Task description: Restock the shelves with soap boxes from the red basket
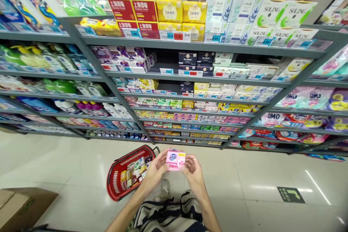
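A pink-and-white bar soap pack [175, 160] with blue lettering and a yellow patch is held out in front of my body. My left hand [156, 166] grips its left edge, thumb at the lower corner. On the opposite edge, my right hand [195, 169] closes round it with the fingers curled behind. Just left of my hands, a red shopping basket [111, 179] stands on the floor with several small boxes [135, 169] of mixed colours inside. Part of its right side is hidden by my left hand and forearm.
Ahead rises a tall grey shelf unit [201, 45] filled with boxed soaps. Bottles [35, 58] line the left bay and bagged products [296, 98] the right. A cardboard box [29, 203] sits at lower left. A green arrow sign [290, 195] marks the tiled floor.
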The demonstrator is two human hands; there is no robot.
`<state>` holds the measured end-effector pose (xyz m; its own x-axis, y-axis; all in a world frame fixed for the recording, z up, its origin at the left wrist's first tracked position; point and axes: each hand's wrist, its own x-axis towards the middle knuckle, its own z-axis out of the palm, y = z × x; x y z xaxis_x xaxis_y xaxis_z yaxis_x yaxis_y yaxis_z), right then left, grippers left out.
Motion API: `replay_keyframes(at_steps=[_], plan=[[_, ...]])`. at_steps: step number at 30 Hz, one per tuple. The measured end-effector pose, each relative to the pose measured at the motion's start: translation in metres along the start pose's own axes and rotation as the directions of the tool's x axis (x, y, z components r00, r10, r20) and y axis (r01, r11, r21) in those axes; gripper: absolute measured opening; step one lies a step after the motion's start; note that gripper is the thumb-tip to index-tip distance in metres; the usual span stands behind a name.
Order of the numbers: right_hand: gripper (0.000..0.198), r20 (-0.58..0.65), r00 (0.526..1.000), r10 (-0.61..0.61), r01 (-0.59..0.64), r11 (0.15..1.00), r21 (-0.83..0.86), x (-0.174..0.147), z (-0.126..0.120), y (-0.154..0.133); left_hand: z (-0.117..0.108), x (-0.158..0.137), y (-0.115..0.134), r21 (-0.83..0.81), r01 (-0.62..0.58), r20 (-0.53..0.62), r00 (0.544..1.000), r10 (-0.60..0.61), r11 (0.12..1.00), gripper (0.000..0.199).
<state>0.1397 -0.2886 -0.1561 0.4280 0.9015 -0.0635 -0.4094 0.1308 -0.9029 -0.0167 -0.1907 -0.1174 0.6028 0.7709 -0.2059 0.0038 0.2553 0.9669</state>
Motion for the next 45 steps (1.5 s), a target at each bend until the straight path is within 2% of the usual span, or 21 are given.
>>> replay_keyframes(at_steps=[3, 6, 8, 13, 16, 20, 24, 29, 32, 35, 38, 41, 45], plan=[[0.042, 0.001, 1.0, 0.018, -0.018, 0.998, -0.053, 0.012, 0.013, 0.011, -0.021, 0.011, -0.002, -0.048, 0.019, -0.021, 1.0, -0.02, 0.999, 0.068], [0.044, 0.016, 0.999, 0.044, -0.044, 0.999, -0.015, 0.026, 0.033, 0.019, -0.045, 0.025, -0.009, -0.097, 0.022, -0.059, 0.998, -0.028, 0.995, 0.062], [0.046, -0.024, 0.997, 0.073, -0.073, 0.997, -0.004, 0.035, 0.045, 0.027, -0.058, 0.033, -0.017, -0.143, 0.036, -0.067, 0.997, -0.046, 0.989, 0.059], [0.052, -0.13, 0.986, 0.103, -0.118, 0.986, -0.116, 0.047, 0.066, 0.047, -0.083, 0.044, -0.041, -0.217, 0.122, -0.057, 0.989, -0.137, 0.968, 0.067], [0.052, -0.133, 0.978, 0.16, -0.17, 0.983, -0.071, 0.05, 0.078, 0.053, -0.096, 0.048, -0.045, -0.252, 0.127, -0.063, 0.987, -0.147, 0.959, 0.068], [0.047, -0.139, 0.97, 0.201, -0.203, 0.979, 0.001, 0.063, 0.091, 0.054, -0.113, 0.062, -0.038, -0.247, 0.123, -0.03, 0.99, -0.135, 0.961, 0.067], [0.045, -0.137, 0.977, 0.166, -0.181, 0.978, -0.106, 0.092, 0.094, 0.049, -0.124, 0.08, -0.025, -0.278, 0.117, 0.048, 0.993, -0.108, 0.954, 0.059], [0.047, -0.057, 0.991, 0.125, -0.133, 0.975, -0.18, 0.129, 0.097, 0.033, -0.126, 0.097, -0.004, -0.304, 0.057, -0.007, 0.998, -0.062, 0.951, 0.059], [0.047, -0.044, 0.99, 0.131, -0.136, 0.973, -0.187, 0.139, 0.099, 0.029, -0.127, 0.107, -0.003, -0.278, 0.05, -0.048, 0.997, -0.065, 0.959, 0.059], [0.046, -0.088, 0.985, 0.145, -0.16, 0.967, -0.199, 0.142, 0.092, 0.033, -0.125, 0.116, -0.014, -0.32, 0.097, -0.036, 0.993, -0.114, 0.943, 0.059], [0.047, -0.125, 0.974, 0.187, -0.209, 0.959, -0.191, 0.144, 0.073, 0.044, -0.118, 0.128, -0.03, -0.327, 0.175, -0.028, 0.981, -0.194, 0.929, 0.057], [0.05, -0.14, 0.952, 0.273, -0.293, 0.945, -0.148, 0.155, 0.043, 0.062, -0.106, 0.148, -0.049, -0.251, 0.251, -0.043, 0.962, -0.27, 0.935, 0.062], [0.052, -0.053, 0.923, 0.38, -0.384, 0.918, -0.1, 0.189, -0.009, 0.1, -0.092, 0.186, -0.094, -0.222, 0.293, -0.136, 0.935, -0.327, 0.93, 0.07]])
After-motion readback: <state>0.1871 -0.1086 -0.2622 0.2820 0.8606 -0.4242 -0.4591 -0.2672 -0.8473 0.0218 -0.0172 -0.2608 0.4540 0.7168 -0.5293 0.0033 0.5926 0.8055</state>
